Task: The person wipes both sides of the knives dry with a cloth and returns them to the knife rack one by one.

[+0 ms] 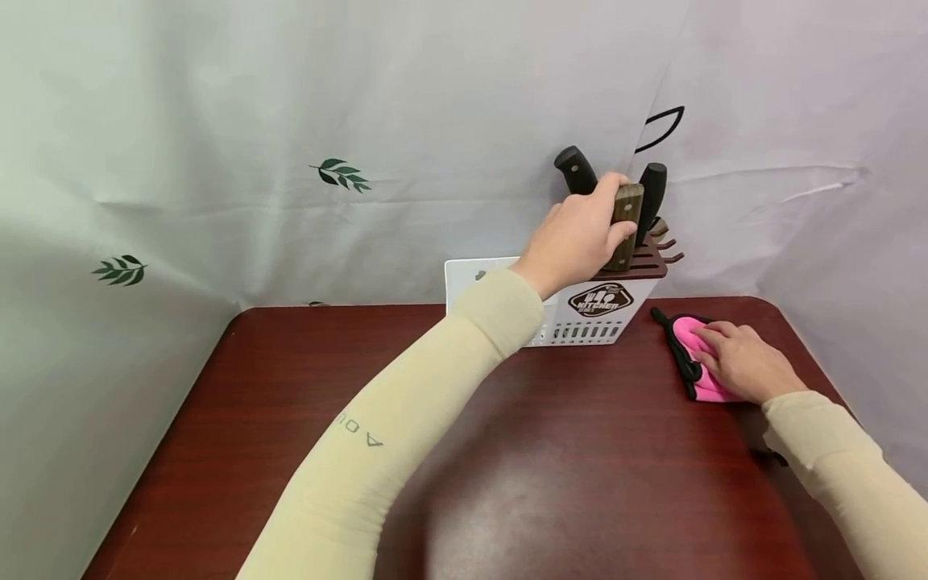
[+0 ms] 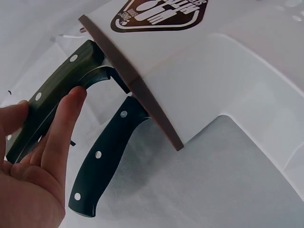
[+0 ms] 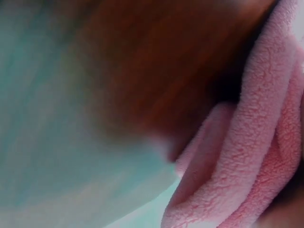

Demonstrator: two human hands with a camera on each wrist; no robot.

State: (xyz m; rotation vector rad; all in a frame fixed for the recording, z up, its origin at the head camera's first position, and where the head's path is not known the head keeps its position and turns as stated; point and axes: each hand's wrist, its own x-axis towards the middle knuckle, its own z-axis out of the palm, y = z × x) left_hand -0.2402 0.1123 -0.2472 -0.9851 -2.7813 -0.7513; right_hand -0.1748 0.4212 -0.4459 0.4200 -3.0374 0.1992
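My left hand [image 1: 573, 238] grips the wooden handle [image 1: 627, 205] of a knife standing in a white kitchen knife holder [image 1: 631, 310]. In the left wrist view, the fingers and thumb lie along this riveted handle [image 2: 61, 88], and its blade is hidden inside the holder. Two black handles [image 1: 576, 171] rise from the holder on either side of that hand. To the right, my right hand [image 1: 750, 362] pinches a folded pink cloth [image 1: 714, 392] with black trim on the table. Fluffy pink folds [image 3: 256, 123] show close up in the right wrist view.
The holder stands at the back edge of the dark red wooden table [image 1: 326, 387]. Brown hooks [image 1: 670, 251] stick out from its right side. A white curtain [image 1: 435, 121] with printed leaves hangs behind and at both sides. Something small and black [image 1: 779, 457] shows beneath the right sleeve.
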